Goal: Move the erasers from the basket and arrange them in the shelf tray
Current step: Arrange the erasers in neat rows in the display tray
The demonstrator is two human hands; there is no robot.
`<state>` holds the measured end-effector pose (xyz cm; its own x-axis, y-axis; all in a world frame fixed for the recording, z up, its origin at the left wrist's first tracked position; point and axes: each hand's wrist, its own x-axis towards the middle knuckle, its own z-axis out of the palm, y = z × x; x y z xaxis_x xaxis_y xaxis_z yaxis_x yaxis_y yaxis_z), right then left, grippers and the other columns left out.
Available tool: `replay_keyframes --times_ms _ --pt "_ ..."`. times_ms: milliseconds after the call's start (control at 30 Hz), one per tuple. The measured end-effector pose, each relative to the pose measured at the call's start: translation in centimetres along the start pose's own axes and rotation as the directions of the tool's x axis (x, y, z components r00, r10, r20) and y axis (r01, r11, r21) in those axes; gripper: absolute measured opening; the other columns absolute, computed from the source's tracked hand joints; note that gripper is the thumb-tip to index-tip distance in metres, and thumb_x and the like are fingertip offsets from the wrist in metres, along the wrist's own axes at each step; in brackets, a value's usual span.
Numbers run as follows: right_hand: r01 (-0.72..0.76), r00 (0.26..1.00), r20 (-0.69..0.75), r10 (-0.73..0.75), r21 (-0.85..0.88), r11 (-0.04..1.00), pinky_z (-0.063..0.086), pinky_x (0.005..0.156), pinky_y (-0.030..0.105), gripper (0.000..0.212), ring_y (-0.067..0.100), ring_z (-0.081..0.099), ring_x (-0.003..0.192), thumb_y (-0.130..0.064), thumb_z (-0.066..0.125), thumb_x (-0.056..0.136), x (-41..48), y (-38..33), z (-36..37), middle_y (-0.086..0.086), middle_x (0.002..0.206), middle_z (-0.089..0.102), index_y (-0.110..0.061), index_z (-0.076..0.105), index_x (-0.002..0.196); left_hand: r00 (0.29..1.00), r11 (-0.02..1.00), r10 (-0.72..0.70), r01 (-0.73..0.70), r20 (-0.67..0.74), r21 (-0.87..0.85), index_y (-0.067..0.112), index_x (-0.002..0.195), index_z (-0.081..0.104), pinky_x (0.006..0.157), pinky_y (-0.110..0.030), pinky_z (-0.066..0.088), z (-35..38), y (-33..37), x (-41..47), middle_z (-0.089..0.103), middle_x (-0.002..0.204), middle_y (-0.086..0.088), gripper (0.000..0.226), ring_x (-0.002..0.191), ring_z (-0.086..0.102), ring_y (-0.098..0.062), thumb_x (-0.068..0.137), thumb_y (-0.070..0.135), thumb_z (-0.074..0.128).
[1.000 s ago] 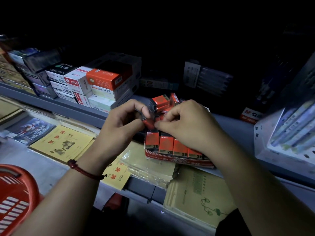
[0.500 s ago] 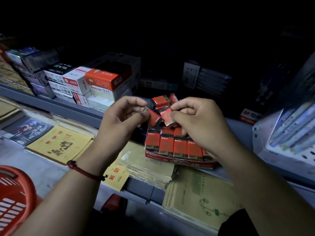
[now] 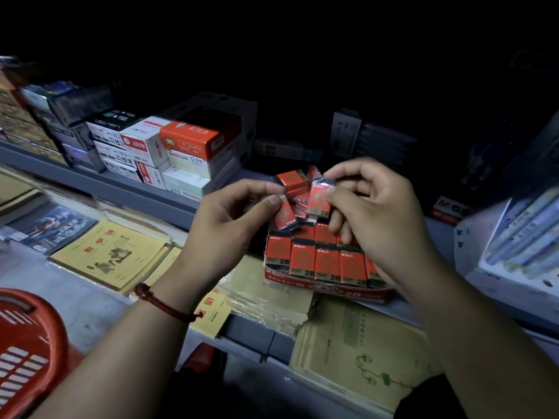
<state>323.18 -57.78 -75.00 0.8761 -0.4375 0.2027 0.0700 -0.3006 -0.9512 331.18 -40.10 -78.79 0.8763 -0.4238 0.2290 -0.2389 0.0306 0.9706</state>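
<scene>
A red cardboard shelf tray (image 3: pixel 326 287) holds a front row of several upright red-and-black 2B erasers (image 3: pixel 328 263). More erasers (image 3: pixel 295 182) lie loose at its back. My left hand (image 3: pixel 230 216) pinches one red eraser (image 3: pixel 286 217) by its top end, just above the tray's left side. My right hand (image 3: pixel 372 207) pinches another wrapped red eraser (image 3: pixel 319 201) between thumb and forefinger, over the middle of the tray. The red basket (image 3: pixel 27 352) sits at the bottom left, with its contents out of sight.
Stacked stationery boxes (image 3: pixel 181 152) fill the grey shelf at the back left. Yellow exercise books (image 3: pixel 112 255) and wrapped paper packs (image 3: pixel 266 300) lie left of and under the tray. A white rack of pens (image 3: pixel 526 237) stands at the right. The upper shelf is dark.
Both hands rose from the tray and drew apart. They now hold one eraser each. The right hand's eraser has turned upright.
</scene>
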Motion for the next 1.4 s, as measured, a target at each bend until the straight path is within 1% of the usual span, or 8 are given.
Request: replay_keyframes --times_ms 167,367,733,800,867,967,1233,1400 --pt "0.041 0.999 0.035 -0.038 -0.085 0.996 0.041 0.046 0.02 0.01 0.006 0.057 0.047 -0.008 0.069 0.091 -0.1 0.5 -0.1 -0.005 0.066 0.067 -0.018 0.069 0.093 0.999 0.999 -0.006 0.004 -0.035 -0.04 0.007 0.11 0.074 0.068 -0.024 0.061 0.3 0.2 -0.1 0.078 0.087 0.004 0.017 0.077 0.072 -0.005 0.098 0.01 0.062" --pt "0.09 0.994 0.079 -0.075 -0.219 0.972 0.054 0.058 0.047 0.015 0.026 0.064 0.059 -0.008 0.07 0.088 0.2 0.8 0.1 0.001 0.072 0.07 -0.024 0.07 0.088 0.998 0.999 -0.004 0.001 -0.055 -0.051 0.006 0.109 0.074 0.065 -0.018 0.055 0.4 0.1 -0.2 0.077 0.085 0.006 0.015 0.073 0.069 0.0 0.099 0.009 0.062" --pt "0.104 0.991 0.116 -0.073 -0.282 0.954 0.056 0.056 0.05 0.02 0.034 0.064 0.064 -0.007 0.068 0.09 0.3 1.0 0.3 0.008 0.075 0.07 -0.026 0.071 0.092 0.997 0.998 0.001 -0.006 -0.082 -0.063 0.008 0.106 0.071 0.066 -0.017 0.055 0.4 -0.1 0.0 0.073 0.079 0.008 0.011 0.068 0.066 0.0 0.098 0.011 0.064" --pt "0.114 0.988 0.13 -0.077 -0.304 0.946 0.055 0.053 0.046 0.02 0.032 0.063 0.061 -0.007 0.067 0.089 0.3 0.9 0.4 0.009 0.074 0.069 -0.026 0.071 0.089 0.996 0.998 -0.003 -0.003 -0.085 -0.067 0.007 0.108 0.07 0.065 -0.015 0.053 0.4 0.0 0.0 0.072 0.076 0.011 0.013 0.066 0.064 0.002 0.099 0.009 0.062" --pt "0.133 0.985 0.152 -0.083 -0.351 0.927 0.051 0.051 0.033 0.017 0.011 0.056 0.05 -0.01 0.068 0.087 0.3 0.9 0.4 0.002 0.073 0.069 -0.027 0.072 0.088 0.996 0.998 -0.006 0.0 -0.093 -0.062 0.008 0.111 0.07 0.065 -0.014 0.052 0.3 -0.1 0.0 0.071 0.076 0.013 0.014 0.066 0.063 0.003 0.1 0.009 0.062" --pt "0.137 0.983 0.17 -0.071 -0.42 0.897 0.04 0.053 0.013 0.013 -0.001 0.054 0.054 -0.015 0.071 0.084 0.1 0.8 0.4 -0.011 0.07 0.066 -0.028 0.075 0.086 0.997 1.0 0.017 -0.018 -0.079 -0.008 0.016 0.118 0.072 0.072 -0.02 0.054 -0.3 -0.2 0.2 0.069 0.083 0.01 0.021 0.073 0.063 -0.002 0.1 0.011 0.063" --pt "0.216 0.974 0.18 -0.139 -0.541 0.812 0.051 0.063 0.027 0.016 0.005 0.059 0.07 -0.013 0.069 0.088 -0.1 1.1 0.9 -0.008 0.091 0.062 -0.019 0.078 0.077 0.997 0.996 -0.01 0.003 -0.079 -0.094 0.012 0.107 0.076 0.07 -0.019 0.052 -1.9 -0.2 0.5 0.071 0.082 -0.003 0.017 0.073 0.06 -0.013 0.093 0.008 0.069" --pt "0.201 0.979 0.128 -0.159 -0.482 0.853 0.042 0.059 0.008 0.017 -0.002 0.056 0.065 -0.008 0.067 0.092 -0.1 1.1 0.9 -0.012 0.086 0.061 -0.02 0.08 0.09 0.995 0.986 -0.022 0.005 -0.097 -0.169 0.006 0.102 0.072 0.069 -0.022 0.055 -1.8 -0.2 0.4 0.076 0.083 -0.006 0.012 0.073 0.07 -0.017 0.091 0.005 0.069"
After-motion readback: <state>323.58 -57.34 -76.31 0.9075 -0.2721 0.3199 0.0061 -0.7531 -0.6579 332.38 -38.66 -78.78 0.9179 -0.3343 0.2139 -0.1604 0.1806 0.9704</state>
